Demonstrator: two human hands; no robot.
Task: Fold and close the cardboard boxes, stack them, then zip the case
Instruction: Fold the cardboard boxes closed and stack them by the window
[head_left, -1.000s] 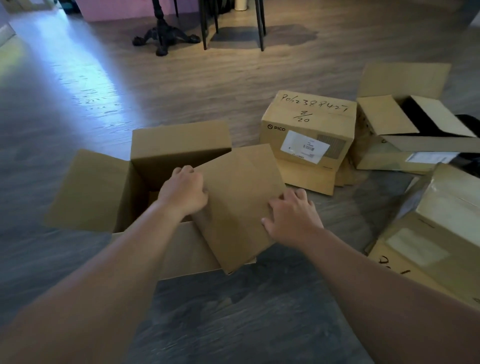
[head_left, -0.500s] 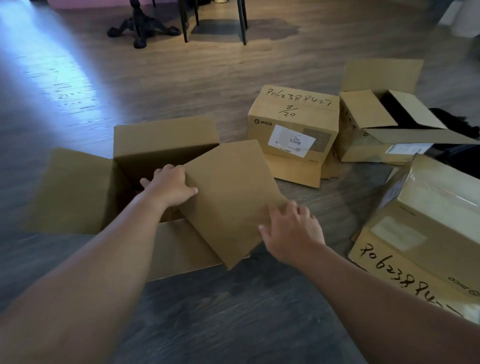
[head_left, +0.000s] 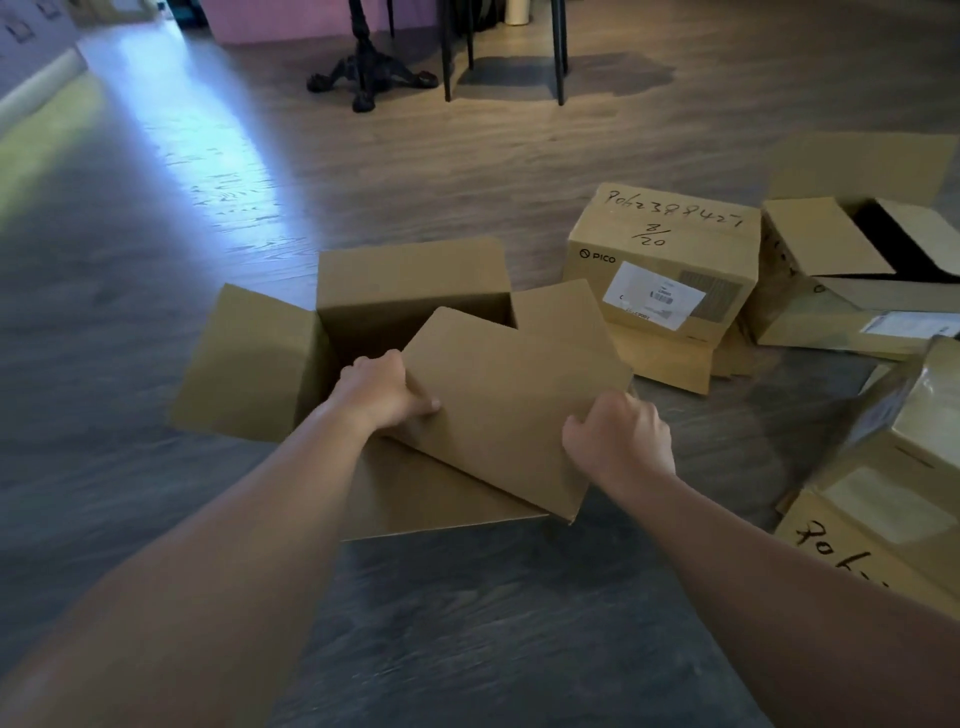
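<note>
An open brown cardboard box (head_left: 415, 280) sits on the floor in front of me, its left flap (head_left: 244, 364) spread outward. One large flap (head_left: 509, 405) is folded over the opening, tilted. My left hand (head_left: 379, 389) grips that flap's left edge, thumb on top. My right hand (head_left: 621, 436) holds its right edge with curled fingers. A closed box (head_left: 665, 260) with a PICO logo, black handwriting and a white label stands at the right. Beyond it lies a box (head_left: 831, 244) with open flaps and dark contents. No zip case can be made out.
Another taped box (head_left: 893, 467) with handwriting lies at the right edge. Flat cardboard (head_left: 670, 364) pokes out under the PICO box. A black table base (head_left: 363, 78) and chair legs (head_left: 558, 52) stand at the back. The wooden floor (head_left: 467, 623) stretches around the boxes.
The flap has swung further over the box opening. My left hand shifted along its left edge, and my right hand closed its fingers on the right edge. The view moved left.
</note>
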